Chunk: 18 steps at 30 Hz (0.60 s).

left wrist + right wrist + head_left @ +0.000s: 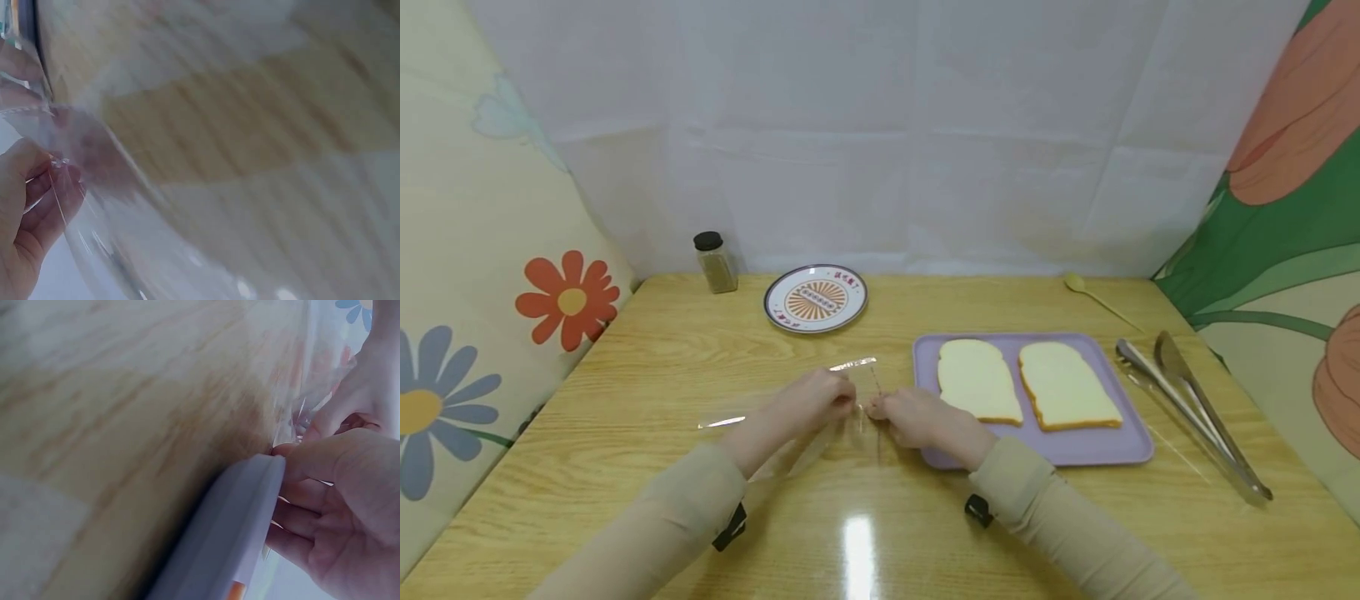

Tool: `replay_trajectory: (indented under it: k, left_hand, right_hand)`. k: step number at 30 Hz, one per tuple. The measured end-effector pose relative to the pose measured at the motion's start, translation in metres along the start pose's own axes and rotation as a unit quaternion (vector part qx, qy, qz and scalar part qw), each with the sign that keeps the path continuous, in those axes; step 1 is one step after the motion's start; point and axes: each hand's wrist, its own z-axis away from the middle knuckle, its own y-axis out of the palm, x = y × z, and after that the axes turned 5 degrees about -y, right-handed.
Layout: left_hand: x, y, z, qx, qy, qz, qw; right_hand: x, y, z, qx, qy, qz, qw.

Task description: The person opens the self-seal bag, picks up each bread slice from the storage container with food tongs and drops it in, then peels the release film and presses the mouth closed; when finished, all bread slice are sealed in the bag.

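A clear plastic bag or sheet [853, 364] lies across the middle of the table, its edges catching light. My left hand [820, 400] pinches its edge; in the left wrist view thumb and fingertips of the left hand [37, 212] meet on the transparent film [131, 187]. Close beside it, the right hand [917, 417] also pinches the plastic, at the left side of a lilac tray [1037, 454]. In the right wrist view that right hand [350, 506] has its fingertips by the tray's rim [250, 500]. Whether the plastic is a bag is hard to tell.
Two bread slices [977, 379] [1067, 386] lie on the tray. Tongs [1195, 417] and a yellow spoon [1101, 300] are at the right. A patterned plate [816, 298] and a black-capped jar [717, 264] stand at the back, before a white cloth [820, 200].
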Motion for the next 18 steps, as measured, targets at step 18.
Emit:
replay_trajectory:
  k: [18]
  left_hand:
    - [-0.0064,-0.0019,-0.0050,0.012,-0.036,0.005,0.9993]
  right_hand:
    - [0.0001,-0.0009,0.0002,0.023,0.027,-0.020,0.9992]
